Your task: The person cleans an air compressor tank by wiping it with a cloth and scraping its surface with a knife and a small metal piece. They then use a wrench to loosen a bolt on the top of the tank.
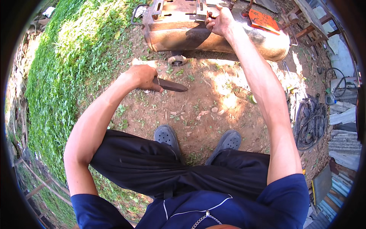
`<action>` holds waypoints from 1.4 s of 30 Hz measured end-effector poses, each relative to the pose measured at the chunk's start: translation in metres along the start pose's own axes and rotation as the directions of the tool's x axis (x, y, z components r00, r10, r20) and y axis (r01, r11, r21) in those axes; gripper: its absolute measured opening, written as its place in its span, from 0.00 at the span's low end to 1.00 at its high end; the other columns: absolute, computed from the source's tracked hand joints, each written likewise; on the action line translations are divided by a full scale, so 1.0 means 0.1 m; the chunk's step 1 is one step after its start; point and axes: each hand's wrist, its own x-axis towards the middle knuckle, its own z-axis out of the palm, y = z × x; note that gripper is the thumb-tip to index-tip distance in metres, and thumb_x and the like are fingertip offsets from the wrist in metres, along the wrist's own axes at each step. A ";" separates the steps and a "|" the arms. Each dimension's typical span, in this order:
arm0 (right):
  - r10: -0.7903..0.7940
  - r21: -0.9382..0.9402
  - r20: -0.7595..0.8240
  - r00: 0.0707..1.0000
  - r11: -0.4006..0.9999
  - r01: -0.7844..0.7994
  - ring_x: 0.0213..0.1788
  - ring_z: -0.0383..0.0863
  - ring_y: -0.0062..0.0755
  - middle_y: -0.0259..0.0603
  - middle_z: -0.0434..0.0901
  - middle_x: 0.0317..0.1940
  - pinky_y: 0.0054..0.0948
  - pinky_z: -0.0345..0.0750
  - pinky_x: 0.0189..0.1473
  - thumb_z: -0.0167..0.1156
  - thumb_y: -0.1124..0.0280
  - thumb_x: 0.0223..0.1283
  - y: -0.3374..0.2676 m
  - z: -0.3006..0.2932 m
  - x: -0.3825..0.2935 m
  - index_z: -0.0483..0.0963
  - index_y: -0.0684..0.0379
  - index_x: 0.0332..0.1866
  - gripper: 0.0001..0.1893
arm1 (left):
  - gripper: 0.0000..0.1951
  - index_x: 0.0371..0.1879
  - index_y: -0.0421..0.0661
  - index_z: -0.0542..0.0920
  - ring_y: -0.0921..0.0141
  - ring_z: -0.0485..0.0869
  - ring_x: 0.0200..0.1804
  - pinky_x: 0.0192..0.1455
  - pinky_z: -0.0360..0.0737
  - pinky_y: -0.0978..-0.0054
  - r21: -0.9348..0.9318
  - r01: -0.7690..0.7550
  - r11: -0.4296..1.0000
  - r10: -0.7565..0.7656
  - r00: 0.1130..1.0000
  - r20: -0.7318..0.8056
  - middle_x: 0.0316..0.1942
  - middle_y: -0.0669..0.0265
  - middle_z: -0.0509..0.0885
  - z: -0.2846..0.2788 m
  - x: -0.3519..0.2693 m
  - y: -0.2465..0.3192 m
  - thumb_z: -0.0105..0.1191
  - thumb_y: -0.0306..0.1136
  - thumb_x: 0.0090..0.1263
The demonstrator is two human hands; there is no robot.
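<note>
My left hand (143, 76) grips a dark, flat bar with a pointed end (173, 85), held above the dirt. Whether the bar is wood or metal, I cannot tell. In front of me lies a rusty cylindrical tank (177, 38), like that of an air compressor, with a slotted metal bracket (201, 10) on top. My right hand (220, 22) is at the right side of this bracket with its fingers curled. Something small and dark shows by the fingertips, but I cannot tell whether it is held.
Under the tank is a small wheel (177, 60), and a bent handle (137, 15) sticks out at its left. An orange plate (263, 21) lies on the tank's right part. Coiled black cable (310, 123) rests near corrugated metal sheets (344, 144). Grass (57, 94) grows at left.
</note>
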 end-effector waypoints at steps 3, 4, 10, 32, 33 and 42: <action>0.008 0.096 -0.015 1.000 0.995 -0.006 0.24 0.70 0.28 0.42 0.68 0.28 0.20 0.63 0.18 0.40 0.44 0.72 0.01 0.03 0.03 0.62 0.61 0.37 0.26 | 0.33 0.38 0.41 0.84 0.53 0.85 0.43 0.47 0.80 0.57 -0.016 0.002 1.000 -0.002 1.000 -0.003 0.35 0.51 0.86 0.02 0.01 -0.01 0.62 0.65 0.53; 0.004 0.109 -0.007 1.000 0.994 -0.003 0.24 0.71 0.28 0.42 0.68 0.28 0.20 0.63 0.18 0.41 0.43 0.72 -0.01 0.05 0.02 0.61 0.61 0.38 0.26 | 0.33 0.38 0.41 0.84 0.53 0.85 0.43 0.47 0.80 0.56 -0.013 0.003 1.000 -0.004 1.000 0.000 0.36 0.51 0.86 0.02 0.01 -0.01 0.62 0.65 0.53; 0.086 0.211 -0.063 0.994 0.975 -0.071 0.25 0.73 0.30 0.44 0.66 0.30 0.18 0.64 0.17 0.47 0.40 0.68 -0.09 0.19 -0.19 0.59 0.63 0.38 0.29 | 0.34 0.38 0.41 0.84 0.53 0.85 0.44 0.48 0.80 0.56 -0.017 0.008 1.000 -0.008 1.000 0.011 0.36 0.51 0.86 0.03 -0.01 -0.03 0.63 0.66 0.53; 0.015 0.108 -0.192 0.981 0.994 0.006 0.25 0.72 0.30 0.45 0.66 0.27 0.18 0.66 0.16 0.48 0.39 0.66 -0.03 0.11 0.02 0.59 0.66 0.36 0.32 | 0.33 0.38 0.42 0.84 0.53 0.85 0.43 0.47 0.80 0.56 -0.026 -0.001 1.000 0.001 1.000 0.001 0.35 0.51 0.86 0.01 -0.03 0.01 0.63 0.65 0.53; 0.034 0.121 -0.217 0.976 0.993 -0.008 0.25 0.72 0.30 0.45 0.67 0.28 0.18 0.66 0.16 0.48 0.39 0.66 -0.05 0.12 0.02 0.60 0.66 0.37 0.32 | 0.33 0.38 0.42 0.84 0.53 0.85 0.43 0.46 0.80 0.56 -0.023 -0.005 1.000 0.005 1.000 -0.002 0.35 0.51 0.86 0.00 -0.02 0.02 0.63 0.65 0.53; 0.108 0.155 -0.279 0.954 0.986 -0.066 0.26 0.74 0.32 0.51 0.70 0.32 0.21 0.68 0.19 0.48 0.43 0.67 -0.15 0.22 -0.08 0.59 0.66 0.40 0.29 | 0.33 0.37 0.41 0.84 0.52 0.85 0.43 0.46 0.80 0.56 -0.016 -0.013 1.000 0.012 1.000 -0.018 0.35 0.51 0.86 0.04 -0.02 -0.02 0.63 0.65 0.52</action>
